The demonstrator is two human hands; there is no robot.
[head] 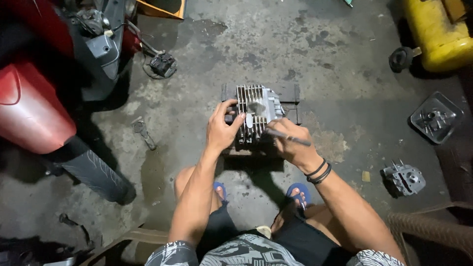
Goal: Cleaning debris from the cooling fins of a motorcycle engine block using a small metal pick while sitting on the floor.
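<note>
Because it is a solid block of cast metal, the finned engine cylinder [257, 114] will likely feel heavy and wholly stiff, and its thin cooling fins look like the parts most apt to chip or to bite into skin. A sound hold seems to be across its flat sides, with fingers laid along the fins rather than hooked over their edges; any oil on it would make it slippery, though the picture does not show whether it is oily.

The cylinder sits on a dark block [261, 93] on the stained concrete floor [295, 44], straight ahead of the person's knees and between the two hands. It is pale grey, with rows of parallel fins on its upper and lower sides and a smooth, brighter face in the middle, where a rounded opening shows.

The left hand [222, 129] is wrapped about the cylinder's left edge, thumb on top and fingers curled round the fins, steadying it. The right hand [290, 143] is closed on a slim metal tool [288, 136], held like a pen, its tip touching the cylinder's lower right part.

Well apart to the right lie a second engine part [405, 178] and a clear tray [436, 118] of small pieces; a red motorbike [44, 98] stands to the left.
</note>
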